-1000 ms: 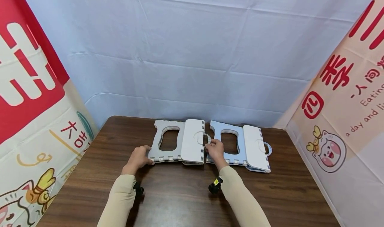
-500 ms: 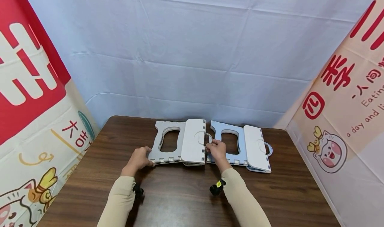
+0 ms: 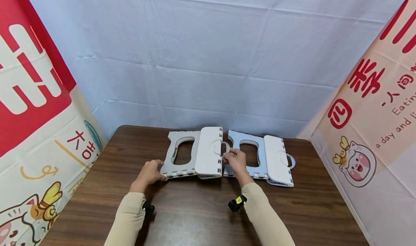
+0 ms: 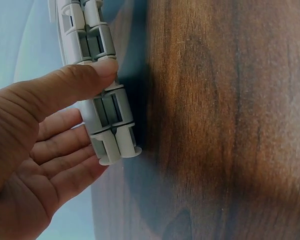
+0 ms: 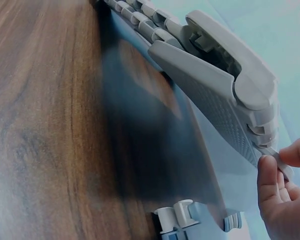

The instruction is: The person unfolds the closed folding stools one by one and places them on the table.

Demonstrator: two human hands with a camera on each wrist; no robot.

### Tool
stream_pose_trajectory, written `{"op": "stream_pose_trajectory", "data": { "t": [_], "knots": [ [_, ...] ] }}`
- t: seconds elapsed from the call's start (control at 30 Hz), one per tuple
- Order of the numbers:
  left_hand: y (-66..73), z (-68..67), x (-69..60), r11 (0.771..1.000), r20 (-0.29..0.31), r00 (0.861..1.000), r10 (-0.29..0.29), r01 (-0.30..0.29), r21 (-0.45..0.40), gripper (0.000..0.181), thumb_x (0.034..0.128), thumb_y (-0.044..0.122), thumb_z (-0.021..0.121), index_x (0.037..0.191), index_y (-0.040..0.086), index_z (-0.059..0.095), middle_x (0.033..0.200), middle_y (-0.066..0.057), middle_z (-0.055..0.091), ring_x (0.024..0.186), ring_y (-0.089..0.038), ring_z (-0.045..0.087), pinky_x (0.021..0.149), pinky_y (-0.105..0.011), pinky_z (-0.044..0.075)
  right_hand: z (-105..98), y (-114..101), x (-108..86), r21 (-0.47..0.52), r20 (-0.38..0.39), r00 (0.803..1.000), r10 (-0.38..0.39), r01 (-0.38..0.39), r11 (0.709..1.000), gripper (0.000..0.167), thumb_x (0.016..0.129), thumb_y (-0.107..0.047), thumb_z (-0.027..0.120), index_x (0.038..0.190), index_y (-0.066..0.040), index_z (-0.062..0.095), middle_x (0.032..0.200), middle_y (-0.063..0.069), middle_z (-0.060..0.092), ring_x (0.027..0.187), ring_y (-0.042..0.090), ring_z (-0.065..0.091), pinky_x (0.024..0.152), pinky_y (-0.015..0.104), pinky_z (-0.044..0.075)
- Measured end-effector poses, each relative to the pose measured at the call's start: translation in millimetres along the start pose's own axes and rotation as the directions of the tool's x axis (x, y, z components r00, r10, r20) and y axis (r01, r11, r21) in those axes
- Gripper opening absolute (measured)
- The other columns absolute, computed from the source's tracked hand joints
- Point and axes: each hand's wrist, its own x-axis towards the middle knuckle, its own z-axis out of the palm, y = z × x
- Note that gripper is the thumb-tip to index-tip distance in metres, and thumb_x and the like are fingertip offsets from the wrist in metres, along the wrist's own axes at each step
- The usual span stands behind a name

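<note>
A grey-and-white folding step stool [image 3: 182, 169] lies folded flat on its side, its white top panel [image 3: 206, 152] toward the right. My left hand [image 3: 149, 173] pinches its left near corner, thumb over the hinged edge and fingers behind it in the left wrist view. At the other end, the thumb and fingers of my right hand [image 3: 236, 162] pinch the stool's carry handle [image 5: 280, 162]. In the right wrist view the panel end stands tilted above the table, with a dark shadow below.
Close to the right lies a second folding stool, blue and white [image 3: 262, 157], its handle [image 3: 294, 162] pointing right. Both rest near the far edge of the brown wooden table [image 3: 188, 210]. A pale cloth [image 3: 208, 58] hangs behind, with printed banners [image 3: 383, 130] at the sides.
The stool's panel end and its handle have risen slightly with my right hand. My left hand stays almost still at the corner, and the blue stool has not moved.
</note>
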Motion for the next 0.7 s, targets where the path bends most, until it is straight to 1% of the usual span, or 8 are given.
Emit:
{"op": "stream_pose_trajectory", "data": {
  "t": [0.1,0.3,0.43,0.53,0.63,0.7],
  "knots": [
    [-0.2,-0.9,-0.5,1.0,-0.009,1.0,0.007,-0.007,0.001,0.064,0.0558,0.02,0.09,0.11,-0.003,0.065,0.102,-0.019,0.064,0.092,-0.033,0.059,0.079,-0.043,0.047,0,-4,-1.6,-0.003,0.005,1.0,-0.01,0.01,1.0,0.044,0.087,0.004,0.058,0.127,0.015,0.044,0.09,0.017,0.06,0.069,0.018,0.06,0.066,0.03,0.052],
    [-2.3,-1.1,0.0,1.0,-0.008,1.0,0.013,-0.013,-0.025,0.064,0.0543,0.019,0.09,0.109,-0.003,0.066,0.101,-0.017,0.065,0.094,-0.033,0.059,0.082,-0.042,0.046,2,-12,-5.6,-0.061,0.002,1.0,-0.027,0.027,0.998,0.043,0.087,0.003,0.058,0.127,0.013,0.044,0.086,0.017,0.061,0.075,0.027,0.061,0.073,0.039,0.051],
    [-2.6,-1.0,-0.7,0.999,0.002,1.0,0.001,-0.001,-0.053,0.064,0.053,0.017,0.091,0.109,-0.003,0.066,0.099,-0.015,0.066,0.094,-0.032,0.059,0.081,-0.042,0.046,4,-17,-7.1,-0.082,-0.001,0.999,-0.045,0.044,0.996,0.042,0.087,0.002,0.059,0.126,0.013,0.045,0.083,0.015,0.059,0.082,0.038,0.06,0.078,0.047,0.049],
    [-1.6,-1.4,-1.4,0.997,0.01,1.0,-0.014,0.015,-0.07,0.065,0.0524,0.017,0.091,0.108,-0.002,0.066,0.099,-0.014,0.066,0.094,-0.03,0.059,0.081,-0.041,0.046,4,-21,-8.5,-0.088,0.002,0.998,-0.06,0.06,0.994,0.041,0.087,0.002,0.058,0.125,0.013,0.046,0.082,0.015,0.059,0.085,0.044,0.058,0.08,0.05,0.047],
    [-0.4,-2.5,-2.0,0.996,0.016,1.0,-0.026,0.027,-0.084,0.064,0.0529,0.017,0.091,0.108,-0.001,0.065,0.098,-0.014,0.065,0.092,-0.03,0.059,0.08,-0.042,0.047,5,-25,-10.1,-0.097,0.005,0.997,-0.08,0.08,0.992,0.04,0.087,0.002,0.058,0.124,0.013,0.047,0.081,0.014,0.059,0.087,0.046,0.057,0.08,0.051,0.047],
    [0.1,-3.3,-2.3,0.994,0.023,0.999,-0.044,0.046,-0.102,0.063,0.0531,0.017,0.091,0.108,0.0,0.064,0.098,-0.014,0.065,0.091,-0.03,0.059,0.078,-0.041,0.047,6,-27,-10.9,-0.114,0.002,0.995,-0.096,0.096,0.989,0.039,0.086,0.002,0.059,0.122,0.013,0.049,0.08,0.013,0.059,0.086,0.045,0.058,0.079,0.051,0.047]
  ]
}}
